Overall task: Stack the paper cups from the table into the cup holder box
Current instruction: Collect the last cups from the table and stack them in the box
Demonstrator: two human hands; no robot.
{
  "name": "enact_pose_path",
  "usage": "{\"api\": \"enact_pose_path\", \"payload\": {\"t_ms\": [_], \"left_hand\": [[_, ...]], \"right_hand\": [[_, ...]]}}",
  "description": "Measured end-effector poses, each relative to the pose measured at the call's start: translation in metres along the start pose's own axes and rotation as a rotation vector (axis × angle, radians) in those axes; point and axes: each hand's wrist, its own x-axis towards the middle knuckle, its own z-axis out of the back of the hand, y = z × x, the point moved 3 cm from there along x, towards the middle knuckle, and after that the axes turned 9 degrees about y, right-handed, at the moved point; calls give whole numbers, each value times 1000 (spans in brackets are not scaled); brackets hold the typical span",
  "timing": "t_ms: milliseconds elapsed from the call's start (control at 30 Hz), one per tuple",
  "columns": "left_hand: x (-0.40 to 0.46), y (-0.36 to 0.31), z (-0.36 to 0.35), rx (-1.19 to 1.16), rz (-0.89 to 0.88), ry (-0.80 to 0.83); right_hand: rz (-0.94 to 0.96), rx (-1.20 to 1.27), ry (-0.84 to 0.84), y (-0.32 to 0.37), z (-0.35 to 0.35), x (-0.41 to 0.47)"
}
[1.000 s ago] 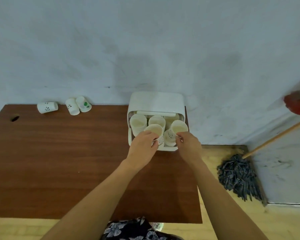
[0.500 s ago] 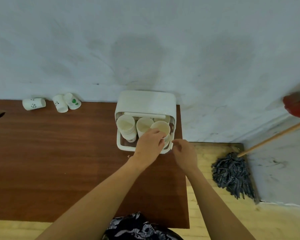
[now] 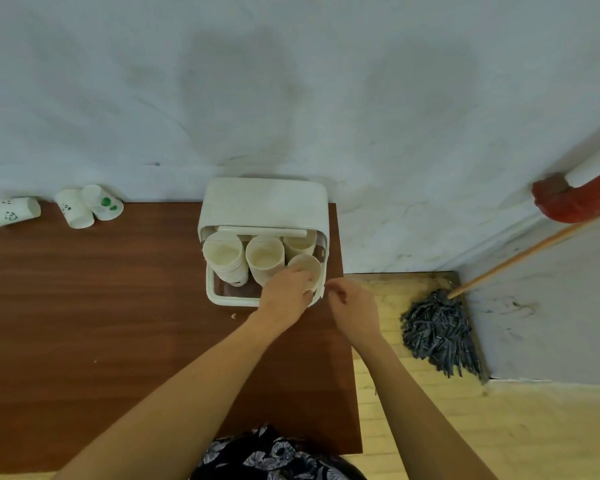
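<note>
The white cup holder box (image 3: 264, 202) stands at the far right of the brown table (image 3: 101, 306), its lid raised. Inside it stand stacks of paper cups: a left stack (image 3: 224, 252), a middle stack (image 3: 264, 254) and a back right one (image 3: 300, 242). My left hand (image 3: 286, 289) grips a paper cup (image 3: 307, 266) at the front right of the box. My right hand (image 3: 352, 304) hovers just right of the box with loosely curled fingers and holds nothing. Three loose cups lie on their sides at the far left: a panda cup (image 3: 10, 211), another panda cup (image 3: 73, 208) and a green-print cup (image 3: 105, 203).
A grey wall rises directly behind the table. A dark mop head (image 3: 437, 332) with a wooden handle (image 3: 534, 251) lies on the wooden floor to the right, and a red pipe fitting (image 3: 568, 199) sticks out at the right edge.
My left hand has set its cup lower into the front right of the box. My right hand has let go of its cup and drawn back to the right. The view has shifted slightly right.
</note>
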Motion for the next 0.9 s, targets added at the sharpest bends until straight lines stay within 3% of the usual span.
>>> {"api": "enact_pose_path", "payload": {"t_ms": [200, 333, 667, 900], "left_hand": [[-26, 19, 35, -86, -3, -189], [-56, 67, 55, -74, 146, -167], [-136, 243, 109, -79, 464, -190], [-146, 386, 175, -163, 557, -231]], "right_hand": [[112, -14, 11, 46, -8, 0], [235, -70, 87, 92, -32, -2], [396, -223, 310, 214, -145, 27], [268, -257, 366, 296, -230, 80]]}}
